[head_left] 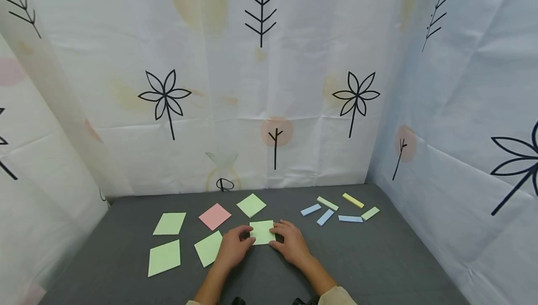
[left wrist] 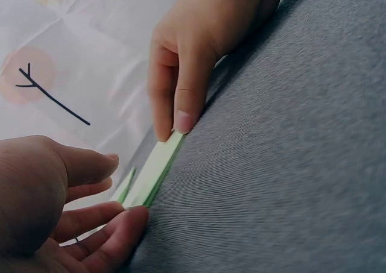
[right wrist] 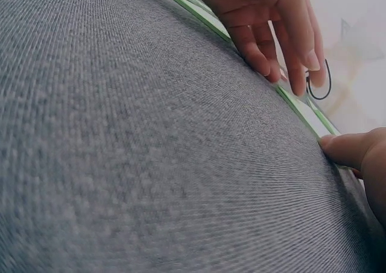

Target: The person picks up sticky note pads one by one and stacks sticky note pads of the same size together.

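A light green sticky-note pad [head_left: 262,232] lies flat on the grey cloth between the two hands. My left hand [head_left: 234,246] is at its left edge, fingers loosely bent, with fingertips right at the side of the pad. My right hand [head_left: 292,244] pinches the right edge between thumb and fingers; the left wrist view shows this thumb [left wrist: 184,119] on the pad's near corner. In the right wrist view, the left hand's fingers [right wrist: 295,68] hang over the pad's far end. Another green pad [head_left: 208,249] is partly covered by the left hand.
To the left lie more green pads [head_left: 169,224] and a pink pad [head_left: 215,216]; one green pad [head_left: 251,205] sits behind the hands. Several narrow strips, blue [head_left: 350,219], green [head_left: 370,213] and yellow [head_left: 353,201], are at the back right. Printed curtains [head_left: 294,155] border the table.
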`<state>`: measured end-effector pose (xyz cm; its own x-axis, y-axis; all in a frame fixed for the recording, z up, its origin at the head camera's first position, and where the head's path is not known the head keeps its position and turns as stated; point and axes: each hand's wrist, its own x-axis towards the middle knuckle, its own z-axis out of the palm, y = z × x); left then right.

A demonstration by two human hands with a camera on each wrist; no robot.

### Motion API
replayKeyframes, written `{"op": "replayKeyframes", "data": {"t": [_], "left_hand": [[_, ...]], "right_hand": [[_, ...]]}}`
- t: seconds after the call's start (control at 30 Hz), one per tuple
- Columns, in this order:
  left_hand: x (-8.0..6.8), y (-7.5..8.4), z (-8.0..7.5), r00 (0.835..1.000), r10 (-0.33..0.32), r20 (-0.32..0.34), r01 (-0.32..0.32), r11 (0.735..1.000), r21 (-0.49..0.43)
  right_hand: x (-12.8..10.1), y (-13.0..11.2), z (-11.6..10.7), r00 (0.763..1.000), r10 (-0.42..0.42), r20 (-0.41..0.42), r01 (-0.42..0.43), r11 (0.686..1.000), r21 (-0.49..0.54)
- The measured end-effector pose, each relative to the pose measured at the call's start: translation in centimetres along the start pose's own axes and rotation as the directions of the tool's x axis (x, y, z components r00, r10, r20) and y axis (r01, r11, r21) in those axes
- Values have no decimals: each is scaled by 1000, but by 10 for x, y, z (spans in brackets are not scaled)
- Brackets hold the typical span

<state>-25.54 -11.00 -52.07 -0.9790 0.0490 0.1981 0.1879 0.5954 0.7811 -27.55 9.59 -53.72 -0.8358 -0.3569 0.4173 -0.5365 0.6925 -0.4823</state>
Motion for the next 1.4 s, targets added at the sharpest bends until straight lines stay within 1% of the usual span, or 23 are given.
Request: {"op": "replayKeyframes", "data": {"t": [0.1, 0.17, 0.37, 0.53, 0.6, 0.67, 0.77, 0.83, 0.9, 1.0, 1.07, 1.17, 1.23, 1.3, 1.37, 1.4], "left_hand": [[4, 1, -4, 999, 34, 17, -33, 999, -14], [8, 0, -6, 998, 54, 13, -54, 998, -18], [25, -6, -7, 992, 114, -45, -114, 993, 13], [43, -13, -9, 975, 197, -98, -191, 980, 62], [50, -15, -10, 968, 227, -107, -218, 971, 96], [57, -16, -13, 961, 257, -101, -240, 959, 153], [66, -18, -18, 953, 295, -72, -267, 927, 262], [71, -20, -20, 955, 293, -40, -265, 909, 321], [77, -23, -22, 963, 268, -6, -248, 899, 361], [84, -25, -23, 975, 215, 54, -219, 896, 387], [87, -25, -23, 977, 192, 90, -212, 894, 394], [89, -25, -23, 972, 193, 131, -230, 884, 406], [89, -26, -23, 967, 208, 149, -252, 871, 421], [89, -27, -22, 957, 237, 165, -286, 849, 443], [89, -29, -20, 949, 251, 189, -311, 828, 467], [89, -29, -20, 947, 254, 199, -319, 821, 473]], "right_hand": [[0, 0, 0, 1000, -3, -3, 3, 1000, -4], [0, 0, 0, 1000, -3, -3, 3, 1000, -7], [-1, -1, -1, 1000, 4, 8, -4, 1000, -4], [-2, 1, -1, 1000, 14, 3, -14, 1000, -1], [-2, 1, -1, 1000, 15, -2, -15, 1000, -2], [-2, 2, -1, 1000, 13, -9, -13, 1000, -1], [-2, 2, 0, 1000, 4, -14, -4, 1000, -4], [-2, 1, 0, 1000, -1, -14, 1, 1000, -3], [-1, 1, 0, 1000, -2, -5, 2, 1000, -1], [0, 2, 0, 1000, 8, 10, -8, 1000, -2], [-1, 2, 1, 1000, 16, 19, -15, 1000, -2], [-1, 2, 1, 999, 24, 24, -24, 1000, -4], [-1, 2, 1, 999, 24, 25, -24, 1000, -1], [-1, 2, 0, 1000, 22, 23, -21, 1000, -2], [-1, 2, 0, 1000, 17, 21, -17, 1000, -2], [-2, 2, 0, 1000, 14, 22, -14, 1000, 0]]}}
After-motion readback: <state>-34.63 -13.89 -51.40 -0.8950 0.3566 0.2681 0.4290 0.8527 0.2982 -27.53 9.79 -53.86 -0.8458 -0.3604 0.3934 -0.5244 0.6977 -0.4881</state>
